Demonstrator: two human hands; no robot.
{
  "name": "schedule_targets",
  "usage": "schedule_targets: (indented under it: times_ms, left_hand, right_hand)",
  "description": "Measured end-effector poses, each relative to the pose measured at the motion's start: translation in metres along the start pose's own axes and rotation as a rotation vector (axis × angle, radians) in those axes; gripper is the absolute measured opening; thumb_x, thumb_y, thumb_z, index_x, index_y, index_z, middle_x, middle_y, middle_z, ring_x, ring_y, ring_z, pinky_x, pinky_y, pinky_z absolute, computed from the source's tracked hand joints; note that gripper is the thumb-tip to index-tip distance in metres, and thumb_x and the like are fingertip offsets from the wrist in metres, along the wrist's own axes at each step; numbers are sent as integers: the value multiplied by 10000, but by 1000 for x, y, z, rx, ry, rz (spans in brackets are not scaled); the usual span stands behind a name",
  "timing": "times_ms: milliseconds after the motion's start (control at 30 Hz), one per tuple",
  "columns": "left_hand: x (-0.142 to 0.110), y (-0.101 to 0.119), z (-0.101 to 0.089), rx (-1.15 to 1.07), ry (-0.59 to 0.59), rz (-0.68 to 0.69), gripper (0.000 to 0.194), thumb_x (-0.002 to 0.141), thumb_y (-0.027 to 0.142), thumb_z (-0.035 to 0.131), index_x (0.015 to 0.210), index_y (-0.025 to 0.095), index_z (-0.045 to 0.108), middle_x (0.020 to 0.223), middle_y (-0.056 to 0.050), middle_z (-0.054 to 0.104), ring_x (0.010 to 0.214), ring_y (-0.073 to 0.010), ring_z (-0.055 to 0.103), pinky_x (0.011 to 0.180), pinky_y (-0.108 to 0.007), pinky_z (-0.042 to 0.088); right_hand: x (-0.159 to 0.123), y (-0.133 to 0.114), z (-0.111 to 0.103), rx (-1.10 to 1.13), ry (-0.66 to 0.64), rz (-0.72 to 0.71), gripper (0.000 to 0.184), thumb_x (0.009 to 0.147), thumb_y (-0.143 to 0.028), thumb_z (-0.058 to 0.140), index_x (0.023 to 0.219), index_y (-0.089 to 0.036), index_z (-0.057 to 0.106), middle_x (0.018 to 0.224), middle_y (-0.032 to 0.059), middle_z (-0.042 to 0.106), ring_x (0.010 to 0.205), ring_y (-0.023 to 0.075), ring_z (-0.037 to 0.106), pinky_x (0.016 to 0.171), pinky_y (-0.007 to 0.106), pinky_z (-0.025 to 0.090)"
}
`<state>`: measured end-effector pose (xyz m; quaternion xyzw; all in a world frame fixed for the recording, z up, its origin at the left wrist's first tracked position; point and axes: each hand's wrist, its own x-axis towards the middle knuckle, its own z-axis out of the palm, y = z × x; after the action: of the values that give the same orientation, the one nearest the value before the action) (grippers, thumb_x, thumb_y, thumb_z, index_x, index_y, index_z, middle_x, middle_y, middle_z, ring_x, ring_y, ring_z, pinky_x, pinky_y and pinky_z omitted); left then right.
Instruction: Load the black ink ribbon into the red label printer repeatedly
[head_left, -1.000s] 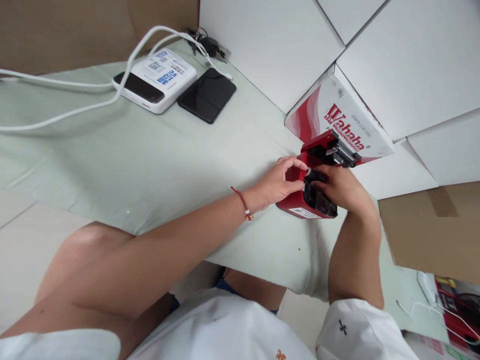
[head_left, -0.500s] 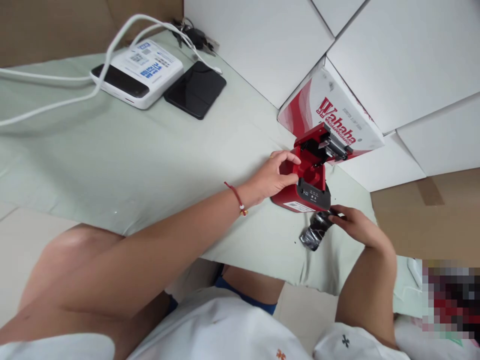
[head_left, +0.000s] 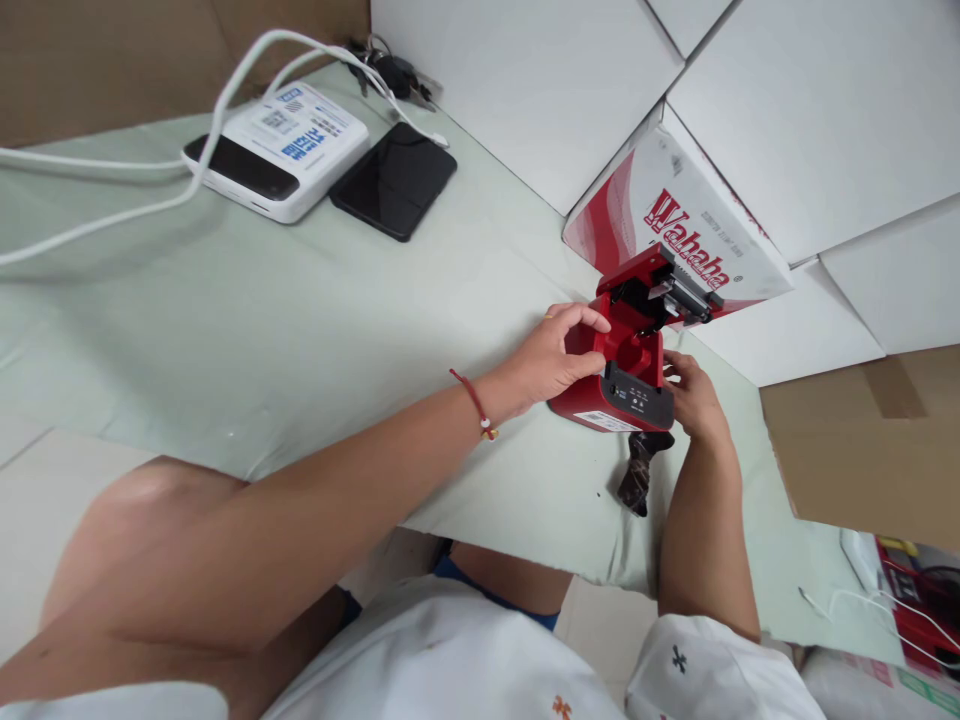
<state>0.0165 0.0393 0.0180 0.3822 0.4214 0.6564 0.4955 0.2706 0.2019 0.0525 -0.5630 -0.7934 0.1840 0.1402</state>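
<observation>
A red and black label printer (head_left: 640,395) stands on the green-covered table with its lid (head_left: 637,275) raised and its red inner bay facing up. My left hand (head_left: 559,350) grips the printer's left wall, thumb near the black front panel and fingers over the rim. My right hand (head_left: 694,395) is curled against the printer's right side; its fingertips are partly hidden behind the body. Just in front of the printer lies a dark bundle in shiny clear wrap (head_left: 637,478), touched by neither hand; I cannot make out what is inside.
Behind the printer leans a white and red Wahaha carton (head_left: 675,215) against white boxes (head_left: 810,110). A black phone (head_left: 394,182), a white device with cables (head_left: 330,125) and keys (head_left: 394,75) lie at the back left. A brown carton (head_left: 885,440) stands at the right.
My right hand has left the wrapped bundle and moved up to the printer's right side. The bundle now lies loose on the table. My left hand keeps its grip on the printer.
</observation>
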Motion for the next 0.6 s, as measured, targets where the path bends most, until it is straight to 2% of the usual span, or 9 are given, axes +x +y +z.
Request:
schedule_targets:
  times_ms: [133, 233, 333, 400, 500, 567, 600]
  left_hand:
    - [1, 0, 0, -8, 4, -10, 396, 730, 145, 675, 1115, 238, 670, 1476, -86, 510, 1361, -247, 555, 1274, -470, 420]
    - [1, 0, 0, 12, 12, -14, 392, 725, 149, 685, 1105, 241, 673, 1458, -77, 524, 1343, -247, 554, 1279, -471, 412]
    - [1, -1, 0, 2, 8, -17, 391, 722, 152, 690, 1103, 238, 674, 1465, -80, 516, 1364, -253, 541, 1283, -474, 406]
    - [1, -1, 0, -17, 4, -22, 394, 723, 151, 687, 1108, 237, 674, 1472, -82, 507, 1374, -256, 538, 1283, -479, 407]
    - [1, -1, 0, -27, -1, -28, 394, 730, 147, 679, 1112, 243, 675, 1477, -82, 502, 1381, -259, 534, 1273, -486, 417]
    - [0, 0, 0, -27, 1, -30, 390, 733, 144, 676, 1111, 240, 673, 1475, -85, 499, 1373, -261, 539, 1266, -492, 425]
    - [0, 0, 0, -26, 2, -28, 389, 734, 143, 676, 1111, 238, 672, 1470, -86, 500, 1367, -261, 544, 1266, -494, 426]
  right_hand:
    - [2, 7, 10, 47, 18, 36, 661, 761, -474, 709, 1328, -138, 757, 1261, 158, 733, 1006, 226, 657, 911, 400, 585]
    - [5, 10, 17, 106, 16, 77, 679, 725, -513, 748, 1268, -107, 778, 1125, 148, 788, 912, 228, 655, 860, 401, 581]
    - [2, 7, 15, 195, 55, 76, 698, 680, -551, 795, 1219, -107, 790, 1112, 147, 807, 936, 247, 686, 872, 405, 588]
    - [-4, 2, 2, 254, 134, 62, 707, 692, -567, 787, 1244, -125, 773, 1177, 149, 803, 1010, 263, 711, 940, 429, 594]
    - [-24, -7, -33, 429, 240, -25, 608, 737, -531, 802, 1247, -202, 758, 1241, 124, 785, 1097, 276, 734, 1031, 476, 588]
    - [-42, -15, -60, 540, 189, -149, 529, 791, -544, 797, 1242, -270, 766, 1264, 111, 770, 1132, 297, 739, 1018, 498, 597]
    - [-51, -19, -72, 538, 144, -220, 535, 842, -607, 747, 1275, -295, 764, 1280, 127, 760, 1152, 323, 739, 993, 515, 603]
